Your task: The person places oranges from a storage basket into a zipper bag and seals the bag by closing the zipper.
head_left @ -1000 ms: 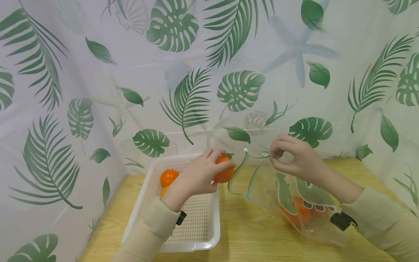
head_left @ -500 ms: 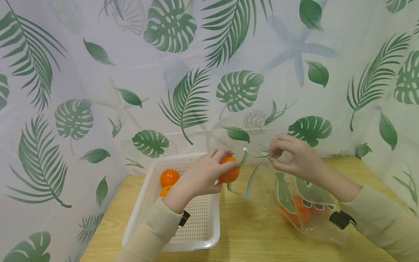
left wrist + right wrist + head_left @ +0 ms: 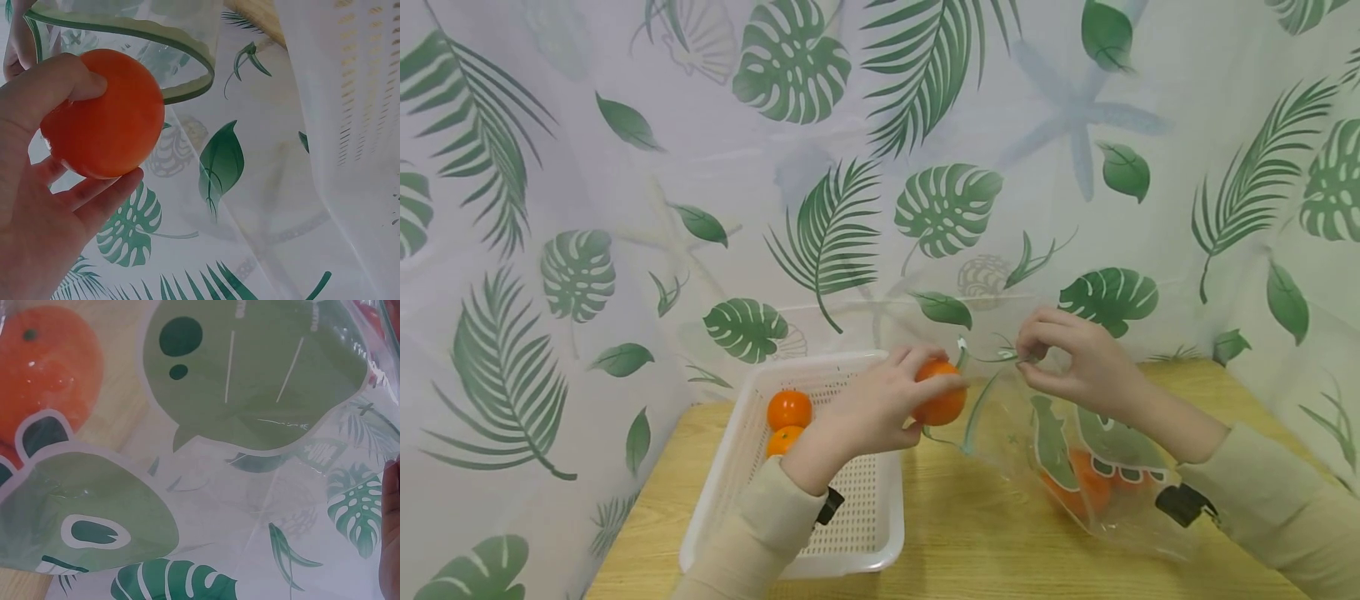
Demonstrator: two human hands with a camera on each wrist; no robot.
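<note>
My left hand [image 3: 868, 408] grips an orange [image 3: 942, 407] between thumb and fingers, right at the mouth of a clear zip bag [image 3: 1007, 450]. In the left wrist view the orange [image 3: 119, 125] overlaps the gaping mouth with its green zip strip [image 3: 147, 30]. My right hand [image 3: 1078, 362] pinches the bag's upper rim between thumb and fingertips. Green cartoon animals are printed on the bag. Inside its lower part lie several oranges [image 3: 1084, 492], seen through the plastic. The right wrist view shows an orange [image 3: 56, 369] behind the print; only some fingers [image 3: 390, 531] appear at its edge.
A white perforated plastic basket [image 3: 891, 533] stands left of the bag, partly covered by my left forearm. Two oranges [image 3: 789, 411] show at its left side. Both rest on a wooden table [image 3: 955, 533]. A leaf-patterned cloth [image 3: 865, 108] hangs behind.
My left hand has carried the orange rightward from above the basket's right edge to the bag's mouth. My right hand and the bag have stayed nearly still.
</note>
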